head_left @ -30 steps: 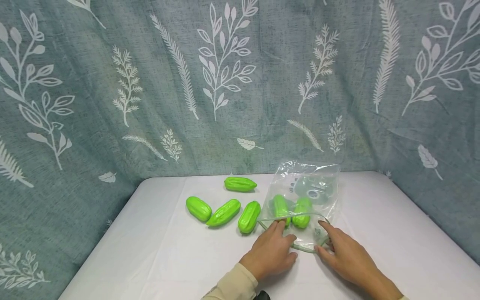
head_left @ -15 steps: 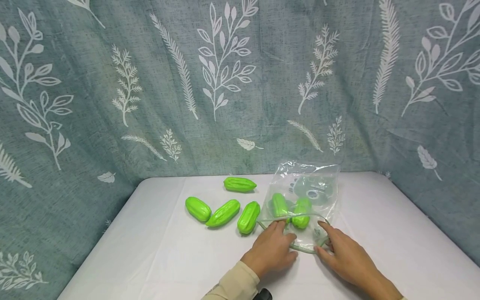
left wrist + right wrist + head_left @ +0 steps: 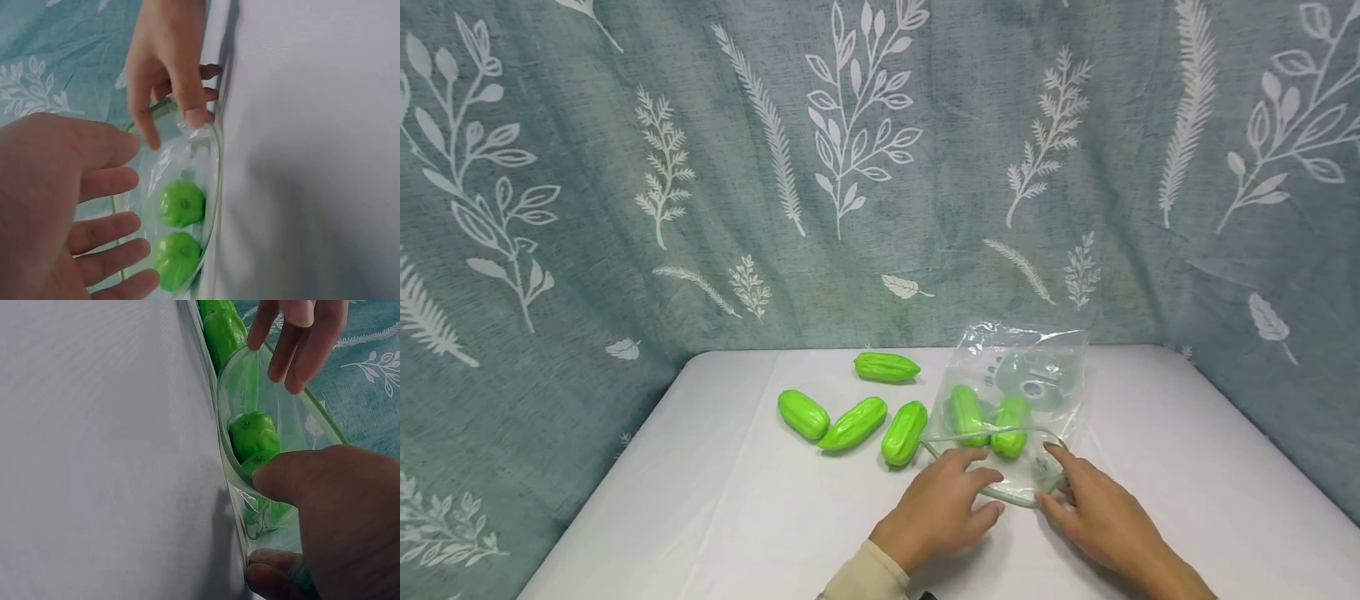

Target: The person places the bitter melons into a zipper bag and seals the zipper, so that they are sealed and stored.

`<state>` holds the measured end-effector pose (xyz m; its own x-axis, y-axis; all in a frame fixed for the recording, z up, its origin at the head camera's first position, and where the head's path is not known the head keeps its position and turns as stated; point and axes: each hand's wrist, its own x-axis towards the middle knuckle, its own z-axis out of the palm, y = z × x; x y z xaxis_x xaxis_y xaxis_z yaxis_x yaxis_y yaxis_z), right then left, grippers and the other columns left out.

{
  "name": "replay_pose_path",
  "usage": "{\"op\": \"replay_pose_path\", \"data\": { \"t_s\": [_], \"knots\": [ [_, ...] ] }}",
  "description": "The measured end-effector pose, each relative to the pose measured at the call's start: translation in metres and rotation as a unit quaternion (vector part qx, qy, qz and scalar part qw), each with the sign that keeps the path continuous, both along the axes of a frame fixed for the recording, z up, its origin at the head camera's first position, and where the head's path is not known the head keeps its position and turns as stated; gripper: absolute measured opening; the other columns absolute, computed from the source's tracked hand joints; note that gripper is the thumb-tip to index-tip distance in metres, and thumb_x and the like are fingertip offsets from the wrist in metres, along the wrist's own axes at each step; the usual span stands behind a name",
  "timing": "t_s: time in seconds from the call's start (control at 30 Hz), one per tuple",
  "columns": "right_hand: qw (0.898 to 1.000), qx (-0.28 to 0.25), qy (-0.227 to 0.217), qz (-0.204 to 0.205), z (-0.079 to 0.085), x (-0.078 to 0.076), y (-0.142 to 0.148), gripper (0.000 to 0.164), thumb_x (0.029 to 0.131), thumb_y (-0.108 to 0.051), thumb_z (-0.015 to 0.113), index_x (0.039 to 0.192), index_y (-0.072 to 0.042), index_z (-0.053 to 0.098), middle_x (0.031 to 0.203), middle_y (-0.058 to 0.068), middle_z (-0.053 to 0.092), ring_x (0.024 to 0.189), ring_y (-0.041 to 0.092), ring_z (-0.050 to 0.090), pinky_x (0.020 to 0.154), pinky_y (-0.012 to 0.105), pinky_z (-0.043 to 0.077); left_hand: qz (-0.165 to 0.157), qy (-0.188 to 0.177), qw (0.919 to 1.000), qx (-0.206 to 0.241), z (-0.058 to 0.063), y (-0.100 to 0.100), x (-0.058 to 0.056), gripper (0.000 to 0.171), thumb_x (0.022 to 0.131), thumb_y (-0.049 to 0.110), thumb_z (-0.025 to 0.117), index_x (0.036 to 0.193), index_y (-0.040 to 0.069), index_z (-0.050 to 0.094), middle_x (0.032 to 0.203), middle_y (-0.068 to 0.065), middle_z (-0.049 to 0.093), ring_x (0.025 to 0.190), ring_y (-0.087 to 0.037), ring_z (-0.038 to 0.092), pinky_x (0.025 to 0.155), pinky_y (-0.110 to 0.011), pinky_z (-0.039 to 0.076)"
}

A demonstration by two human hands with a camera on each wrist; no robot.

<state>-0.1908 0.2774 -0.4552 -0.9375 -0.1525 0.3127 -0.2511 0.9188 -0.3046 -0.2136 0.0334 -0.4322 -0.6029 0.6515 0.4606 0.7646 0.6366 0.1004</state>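
Observation:
A clear plastic bag (image 3: 973, 354) with a green-edged mouth and a printed pattern lies on the table, its mouth facing the person. Inside it, two bright green ribbed vegetables, a left one (image 3: 968, 412) and a right one (image 3: 1011, 421), lie side by side. My right hand (image 3: 1101, 508) holds the bag's rim at the right corner, thumb on the near edge and other fingers curled round the side. Just in front of the mouth, my left hand (image 3: 940, 504) hovers with fingers spread and nothing in them; the left wrist view shows its relaxed fingers (image 3: 106, 237) beside the opening.
Left of the bag lie more green vegetables: one close to the mouth (image 3: 904, 433), a slanted one (image 3: 853, 423), one at far left (image 3: 803, 414) and one at the back (image 3: 886, 367). A white cloth covers the table (image 3: 737, 517). A leaf-patterned curtain (image 3: 775, 208) stands behind.
My left hand has drawn back slightly from the bag's mouth, off the left vegetable inside, and its fingers have loosened. The right hand keeps its hold on the rim. The head view shifted a little.

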Motion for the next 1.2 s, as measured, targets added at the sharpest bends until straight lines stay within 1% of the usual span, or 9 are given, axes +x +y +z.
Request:
{"op": "replay_pose_path", "data": {
  "t_s": [0.2, 0.37, 0.47, 0.53, 0.6, 0.77, 0.93, 1.03, 1.2],
  "knots": [
    [1.0, -0.003, 0.0, 0.0, 0.0, 0.001, 0.003, 0.071, 0.088, -0.037, 0.077, 0.146, -0.008, 0.048, 0.105, 0.002, 0.065, 0.087, 0.014, 0.06, 0.073, 0.047, 0.053, 0.011, 0.005, 0.9981, 0.06, 0.003, -0.01, 0.0, 0.024, 0.09, 0.03, 0.07, 0.111, 0.02, 0.076, 0.113, 0.006, 0.069, 0.105, -0.009, 0.064, 0.086, -0.024, 0.052],
    [1.0, -0.005, 0.004, 0.0, 0.0, 0.001, 0.004, 0.072, 0.087, -0.037, 0.077, 0.146, -0.007, 0.048, 0.106, 0.003, 0.065, 0.087, 0.014, 0.059, 0.074, 0.047, 0.052, 0.025, 0.012, 0.9964, 0.08, 0.003, -0.017, -0.002, 0.024, 0.089, 0.03, 0.073, 0.111, 0.023, 0.076, 0.101, 0.011, 0.071, 0.091, -0.003, 0.066, 0.072, -0.02, 0.052],
    [1.0, -0.005, 0.007, 0.0, 0.0, 0.0, 0.003, 0.071, 0.088, -0.037, 0.077, 0.146, -0.008, 0.048, 0.108, 0.004, 0.065, 0.089, 0.016, 0.06, 0.076, 0.049, 0.053, 0.035, 0.002, 0.9953, 0.091, 0.003, -0.022, -0.003, 0.023, 0.089, 0.029, 0.073, 0.111, 0.023, 0.076, 0.099, 0.012, 0.072, 0.088, 0.0, 0.066, 0.069, -0.018, 0.051],
    [1.0, -0.006, 0.009, 0.002, 0.0, 0.0, 0.003, 0.071, 0.088, -0.037, 0.076, 0.146, -0.008, 0.048, 0.107, 0.003, 0.065, 0.09, 0.017, 0.061, 0.077, 0.049, 0.053, 0.044, -0.015, 0.9931, 0.107, 0.004, -0.027, -0.004, 0.022, 0.09, 0.028, 0.072, 0.111, 0.023, 0.077, 0.099, 0.012, 0.073, 0.087, 0.002, 0.066, 0.068, -0.017, 0.05],
    [1.0, -0.005, 0.008, 0.004, 0.0, -0.001, 0.002, 0.071, 0.088, -0.038, 0.076, 0.146, -0.009, 0.047, 0.106, 0.002, 0.065, 0.091, 0.017, 0.061, 0.077, 0.05, 0.053, 0.053, -0.039, 0.9889, 0.133, 0.005, -0.032, -0.006, 0.021, 0.091, 0.026, 0.07, 0.11, 0.022, 0.077, 0.098, 0.012, 0.073, 0.087, 0.001, 0.066, 0.066, -0.019, 0.05],
    [1.0, -0.003, 0.01, 0.009, 0.001, -0.001, 0.001, 0.071, 0.088, -0.037, 0.076, 0.146, -0.009, 0.047, 0.105, 0.002, 0.065, 0.092, 0.019, 0.062, 0.078, 0.051, 0.053, 0.073, -0.097, 0.9727, 0.198, 0.007, -0.047, -0.011, 0.019, 0.092, 0.019, 0.068, 0.109, 0.018, 0.077, 0.095, 0.011, 0.073, 0.086, -0.002, 0.067, 0.068, -0.024, 0.051],
    [1.0, 0.0, 0.012, 0.008, 0.001, 0.0, 0.001, 0.071, 0.088, -0.036, 0.076, 0.146, -0.008, 0.048, 0.104, 0.002, 0.064, 0.092, 0.02, 0.062, 0.078, 0.051, 0.053, 0.081, -0.116, 0.9617, 0.235, 0.009, -0.057, -0.018, 0.018, 0.092, 0.016, 0.068, 0.107, 0.014, 0.078, 0.093, 0.008, 0.073, 0.084, -0.003, 0.066, 0.072, -0.023, 0.053],
    [1.0, 0.0, 0.012, 0.008, 0.001, 0.0, 0.001, 0.071, 0.088, -0.037, 0.076, 0.146, -0.009, 0.048, 0.103, 0.001, 0.064, 0.091, 0.019, 0.062, 0.077, 0.051, 0.053, 0.083, -0.126, 0.9551, 0.255, 0.009, -0.062, -0.02, 0.017, 0.091, 0.014, 0.069, 0.106, 0.012, 0.077, 0.093, 0.006, 0.073, 0.085, -0.004, 0.066, 0.074, -0.026, 0.055],
    [1.0, 0.001, 0.013, 0.01, -0.001, 0.0, 0.002, 0.07, 0.088, -0.037, 0.076, 0.146, -0.009, 0.048, 0.103, 0.0, 0.064, 0.09, 0.017, 0.061, 0.076, 0.05, 0.053, 0.092, -0.136, 0.9446, 0.284, 0.006, -0.069, -0.026, 0.018, 0.091, 0.01, 0.069, 0.106, 0.007, 0.077, 0.092, 0.003, 0.073, 0.084, -0.007, 0.067, 0.074, -0.028, 0.057]
  ]
}}
